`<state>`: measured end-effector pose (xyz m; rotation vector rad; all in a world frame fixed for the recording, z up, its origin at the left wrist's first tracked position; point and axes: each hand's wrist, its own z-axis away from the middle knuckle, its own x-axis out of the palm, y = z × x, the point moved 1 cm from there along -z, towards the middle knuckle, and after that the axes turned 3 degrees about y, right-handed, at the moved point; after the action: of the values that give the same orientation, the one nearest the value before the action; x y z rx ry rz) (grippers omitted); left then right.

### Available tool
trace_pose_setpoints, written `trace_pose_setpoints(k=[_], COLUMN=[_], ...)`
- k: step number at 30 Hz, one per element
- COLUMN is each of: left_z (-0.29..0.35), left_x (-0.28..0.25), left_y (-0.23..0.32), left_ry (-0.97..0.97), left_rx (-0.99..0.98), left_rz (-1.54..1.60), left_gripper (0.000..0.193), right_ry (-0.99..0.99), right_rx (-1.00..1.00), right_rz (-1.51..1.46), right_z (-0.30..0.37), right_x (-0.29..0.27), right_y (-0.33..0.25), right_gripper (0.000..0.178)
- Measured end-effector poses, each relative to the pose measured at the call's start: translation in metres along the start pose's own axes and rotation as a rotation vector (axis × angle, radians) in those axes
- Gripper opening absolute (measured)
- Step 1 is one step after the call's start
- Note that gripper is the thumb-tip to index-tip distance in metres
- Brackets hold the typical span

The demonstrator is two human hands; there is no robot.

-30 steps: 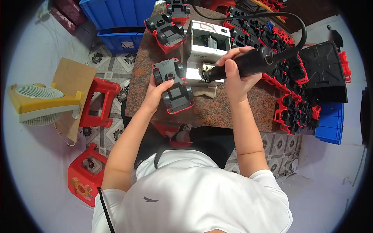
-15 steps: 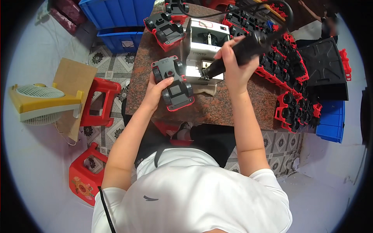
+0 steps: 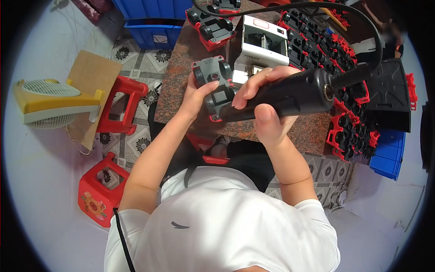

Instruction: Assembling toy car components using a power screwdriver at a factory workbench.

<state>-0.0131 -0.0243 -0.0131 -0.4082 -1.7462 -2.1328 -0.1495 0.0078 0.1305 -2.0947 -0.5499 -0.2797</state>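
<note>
My left hand (image 3: 195,96) grips a toy car (image 3: 211,68), its dark underside with black wheels facing up and red showing along its edges. The thumb lies on the underside; the other fingers are mostly hidden beneath. My right hand (image 3: 267,118) is wrapped round a black corded electric screwdriver (image 3: 299,94), held nearly level and slanting down to the left. Its front end is at the near right end of the toy car; whether the tip touches a screw hole I cannot see. Just behind stands a white screw feeder (image 3: 259,53), partly covered by my right hand.
More upturned toy cars (image 3: 213,28) sit at the table's far left; many others are packed in rows (image 3: 317,45) on the right. The screwdriver's cable (image 3: 378,41) loops overhead. Blue crates (image 3: 156,36), a red stool (image 3: 97,195) and a yellow fan (image 3: 54,106) stand around the granite table (image 3: 176,72).
The screwdriver has come from the screw feeder's front, toward me and over to the toy car, its body tipping closer to level. The left hand keeps its hold on the toy car.
</note>
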Motion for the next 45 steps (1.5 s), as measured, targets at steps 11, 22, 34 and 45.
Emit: trace_pose_setpoints(k=[11,22,34,45], left_z=[0.0,-0.001,0.0,0.003], left_x=[0.0,0.001,0.0,0.0], left_y=[-0.004,0.001,0.001,0.003], left_ry=[0.031,-0.003,-0.031,0.007], left_rx=[0.043,0.044,-0.015,-0.076], left_rz=[-0.02,-0.061,-0.025,-0.067], left_gripper=[0.058,0.061,0.056,0.06], right_ry=[-0.32,-0.314,-0.047,0.119], right_rx=[-0.052,-0.013,-0.176,-0.266], right_rz=[0.377,0.41,0.546,0.366], right_z=[-0.007,0.0,-0.04,-0.028], right_x=[0.018,0.016,-0.039,-0.076], right_y=[0.002,0.007,-0.018,0.006], right_gripper=[0.047,0.049,0.04,0.045])
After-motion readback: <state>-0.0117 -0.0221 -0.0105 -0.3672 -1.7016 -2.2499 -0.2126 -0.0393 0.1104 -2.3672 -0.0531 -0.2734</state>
